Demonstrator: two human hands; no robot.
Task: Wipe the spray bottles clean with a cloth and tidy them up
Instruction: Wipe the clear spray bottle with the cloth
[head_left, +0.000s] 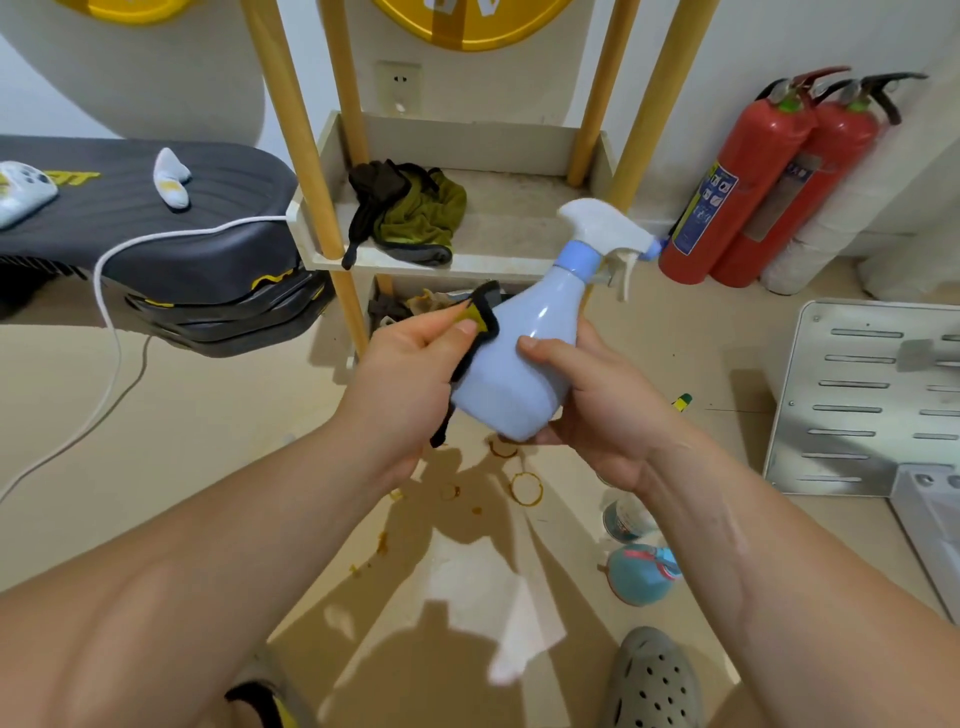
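A light blue spray bottle (524, 358) with a white trigger head is held tilted in mid-air before me. My right hand (592, 400) grips its base from the right and below. My left hand (410, 379) pinches a black-edged yellow cloth (475, 332) and presses it against the bottle's left side. Two more bottles lie on the floor at lower right: a teal one (641, 574) and a clear one (626, 517), partly hidden by my right forearm.
A white shelf (519, 228) with yellow posts stands ahead, holding a crumpled green and black cloth (410, 213). Two red fire extinguishers (763, 176) lean at the wall on the right. A metal slotted panel (857, 405) lies right. Stains (524, 488) mark the floor.
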